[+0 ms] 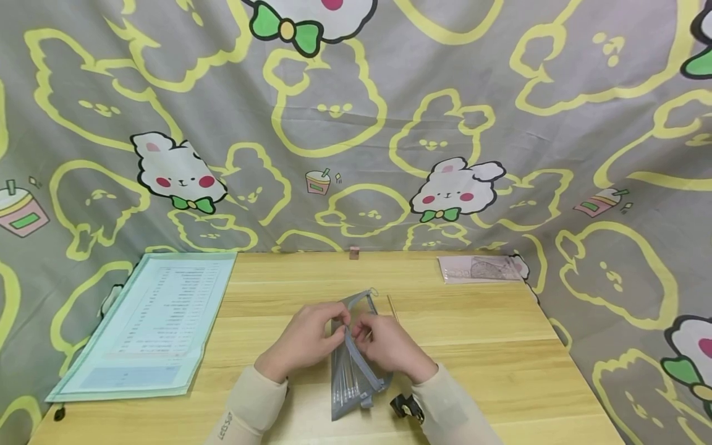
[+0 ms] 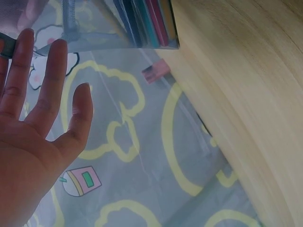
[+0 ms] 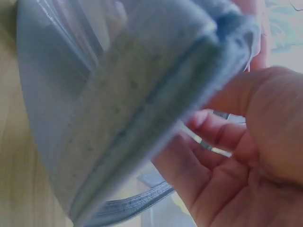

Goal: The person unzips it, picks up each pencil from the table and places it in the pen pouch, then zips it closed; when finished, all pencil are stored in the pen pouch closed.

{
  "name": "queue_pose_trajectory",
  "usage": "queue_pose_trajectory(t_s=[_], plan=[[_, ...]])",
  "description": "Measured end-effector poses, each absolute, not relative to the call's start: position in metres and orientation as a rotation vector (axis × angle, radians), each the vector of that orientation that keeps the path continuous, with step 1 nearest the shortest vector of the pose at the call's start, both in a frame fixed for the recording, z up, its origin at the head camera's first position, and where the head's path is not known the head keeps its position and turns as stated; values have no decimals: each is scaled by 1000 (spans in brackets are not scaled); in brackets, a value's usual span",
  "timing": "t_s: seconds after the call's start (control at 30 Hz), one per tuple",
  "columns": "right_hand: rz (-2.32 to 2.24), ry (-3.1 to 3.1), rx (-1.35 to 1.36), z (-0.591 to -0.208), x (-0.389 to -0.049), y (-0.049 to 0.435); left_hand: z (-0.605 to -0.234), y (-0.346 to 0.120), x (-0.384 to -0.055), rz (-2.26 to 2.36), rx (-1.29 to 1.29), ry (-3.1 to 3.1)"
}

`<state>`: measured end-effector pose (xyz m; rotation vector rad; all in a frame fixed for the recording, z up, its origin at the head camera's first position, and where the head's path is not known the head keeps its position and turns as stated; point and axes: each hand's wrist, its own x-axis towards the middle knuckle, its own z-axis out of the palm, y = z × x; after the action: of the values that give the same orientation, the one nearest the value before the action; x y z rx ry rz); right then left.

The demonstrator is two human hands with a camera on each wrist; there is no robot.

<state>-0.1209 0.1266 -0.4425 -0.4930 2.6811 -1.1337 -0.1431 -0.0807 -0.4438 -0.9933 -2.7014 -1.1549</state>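
A translucent grey zip pouch (image 1: pixel 347 377) stands tilted between both hands, its zip edge spread into a gap. My left hand (image 1: pixel 306 337) pinches the near zip edge at the upper left. In the left wrist view the left hand (image 2: pixel 38 137) shows several outer fingers extended away from the pouch. My right hand (image 1: pixel 392 343) grips the zip edge opposite, fingers curled; in the right wrist view the right hand (image 3: pixel 246 142) is partly behind the blurred zip band (image 3: pixel 156 113). Long, slim things in several colours (image 2: pixel 147 21) show through the pouch; their kind is unclear.
A thin, light-brown stick (image 1: pixel 393 307) lies beyond the right hand. A pale green document folder (image 1: pixel 150 321) with a printed sheet lies left. A pinkish flat packet (image 1: pixel 478 269) lies at the back right. A small black object (image 1: pixel 408 406) is beside the right wrist. Patterned cloth (image 1: pixel 356 123) hangs behind the table.
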Motion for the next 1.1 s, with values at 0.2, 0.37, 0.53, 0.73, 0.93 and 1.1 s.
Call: queue_pose_trajectory(t_s=[0.2, 0.37, 0.53, 0.73, 0.93, 1.1], plan=[[-1122, 2663, -509, -444, -121, 131, -444, -82, -143, -1163, -992, -2709], [-1208, 2665, -405, -442, -124, 146, -444, -82, -142, -1175, -982, -2714], [-1265, 2757, -271, -447, -127, 165, -444, -82, -142, -1167, -966, -2711], [-1196, 2866, -91, -455, -130, 179, -445, -82, -142, -1155, -961, -2717], [-1149, 2893, -50, -461, -133, 182, -445, -82, -142, -1133, -956, -2724], [-1104, 2924, -54, -469, -137, 183, -445, -82, -143, -1125, -963, -2721]])
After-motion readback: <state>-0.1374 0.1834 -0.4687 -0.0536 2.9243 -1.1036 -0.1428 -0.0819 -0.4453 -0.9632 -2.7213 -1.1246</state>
